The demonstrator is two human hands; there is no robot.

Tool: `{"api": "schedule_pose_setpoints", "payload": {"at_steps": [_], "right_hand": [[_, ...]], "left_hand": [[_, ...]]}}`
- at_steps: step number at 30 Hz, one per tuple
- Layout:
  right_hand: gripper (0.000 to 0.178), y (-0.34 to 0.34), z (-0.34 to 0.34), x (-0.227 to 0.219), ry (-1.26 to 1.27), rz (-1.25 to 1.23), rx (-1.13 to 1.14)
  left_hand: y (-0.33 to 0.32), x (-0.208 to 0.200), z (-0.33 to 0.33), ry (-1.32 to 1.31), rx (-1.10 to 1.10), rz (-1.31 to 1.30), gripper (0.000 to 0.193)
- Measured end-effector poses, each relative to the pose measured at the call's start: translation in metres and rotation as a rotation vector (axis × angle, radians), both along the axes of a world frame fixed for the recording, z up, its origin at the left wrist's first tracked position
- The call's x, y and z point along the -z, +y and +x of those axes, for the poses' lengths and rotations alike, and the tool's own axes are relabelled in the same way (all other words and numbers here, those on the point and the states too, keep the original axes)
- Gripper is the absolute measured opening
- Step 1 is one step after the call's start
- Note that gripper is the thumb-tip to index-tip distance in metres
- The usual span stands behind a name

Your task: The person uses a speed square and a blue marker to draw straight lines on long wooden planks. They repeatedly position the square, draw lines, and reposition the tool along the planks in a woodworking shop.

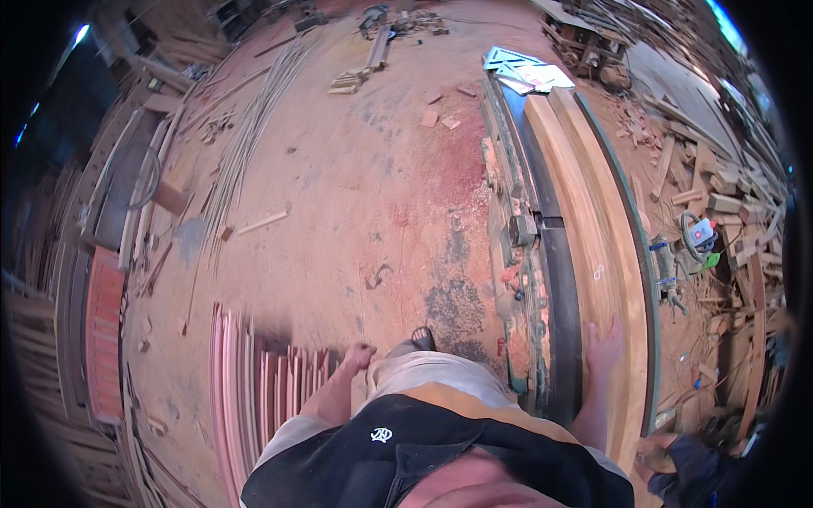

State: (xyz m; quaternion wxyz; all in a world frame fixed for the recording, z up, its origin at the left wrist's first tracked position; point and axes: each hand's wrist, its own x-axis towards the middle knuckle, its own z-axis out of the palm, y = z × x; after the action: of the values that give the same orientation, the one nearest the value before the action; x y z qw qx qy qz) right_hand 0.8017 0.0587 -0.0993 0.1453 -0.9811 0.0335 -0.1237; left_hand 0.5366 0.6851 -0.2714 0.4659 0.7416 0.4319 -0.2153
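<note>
Head view: right hand (604, 345) flat on long plank (584, 212).

Long planks (593, 220) lie lengthwise on the machine bench (555, 271), right of the person; right hand (603, 343) rests flat on the planks' near end; left hand (360, 354) hangs above stacked slats (254, 381), lower left; thin strips (254, 127) lie far left; power tool (699, 237) sits right of the bench.

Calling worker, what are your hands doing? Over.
Right hand flat on long plank, open. Left hand loosely curled, empty, above pink slats. Plank path unobstructed.
</note>
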Motion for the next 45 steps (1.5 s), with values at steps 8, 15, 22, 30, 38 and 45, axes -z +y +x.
{"api": "schedule_pose_setpoints", "payload": {"at_steps": [8, 15, 22, 30, 38, 45], "right_hand": [[0.072, 0.027, 0.009, -0.021, 0.054, 0.091, 0.210], [0.072, 0.031, 0.019, -0.016, 0.117, 0.068, 0.313], [0.077, 0.026, 0.020, -0.013, 0.194, -0.024, 0.315], [0.079, 0.088, 0.010, -0.017, 0.016, -0.166, 0.651], [0.073, 0.266, 0.063, -0.064, -0.054, 0.228, 0.908], [0.068, 0.337, 0.262, -0.093, -0.046, 0.615, 0.712]], "left_hand": [[0.079, -0.035, 0.308, -0.338, 0.449, 0.165, 0.043], [0.019, -0.097, 0.509, -0.615, 0.661, 0.129, 0.037], [0.003, -0.140, 0.688, -0.666, 0.830, 0.247, 0.035], [0.007, -0.188, 0.898, -0.723, 0.947, 0.536, 0.030], [-0.008, -0.165, 1.107, -0.900, 1.087, 0.777, 0.032], [-0.004, -0.139, 1.224, -0.728, 1.271, 1.040, 0.034]]}}
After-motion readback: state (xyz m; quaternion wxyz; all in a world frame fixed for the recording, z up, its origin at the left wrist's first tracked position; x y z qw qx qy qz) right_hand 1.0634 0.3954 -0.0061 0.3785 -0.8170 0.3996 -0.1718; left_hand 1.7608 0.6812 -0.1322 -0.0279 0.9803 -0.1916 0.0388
